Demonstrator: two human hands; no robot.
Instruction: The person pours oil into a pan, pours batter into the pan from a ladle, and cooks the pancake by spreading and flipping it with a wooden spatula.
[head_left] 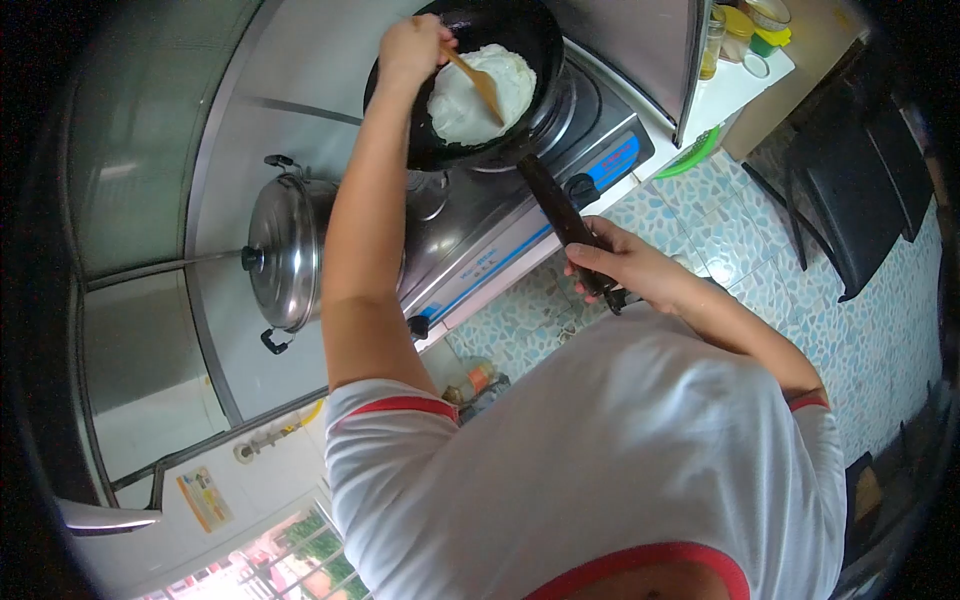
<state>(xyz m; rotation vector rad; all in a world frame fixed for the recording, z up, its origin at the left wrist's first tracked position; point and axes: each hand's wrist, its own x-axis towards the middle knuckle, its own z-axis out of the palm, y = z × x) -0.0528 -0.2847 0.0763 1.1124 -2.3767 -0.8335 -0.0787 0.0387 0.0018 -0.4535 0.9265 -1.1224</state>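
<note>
My left hand (415, 50) is closed round a wooden spatula (481, 88), whose flat end touches a white, round, flat piece of food (470, 108). The food lies in a black wok (545, 40) on the steel gas stove (450, 235). My right hand (610, 262) grips the wok's dark handle (552, 200), fingers wrapped round its end.
Beside the stove, a lidded steel pot (288, 255) stands on the left. Jars (738, 32) sit on a white counter (715, 95) at the upper right. A black chair (850, 200) stands on the tiled floor, and a green basin (692, 155) shows below the counter.
</note>
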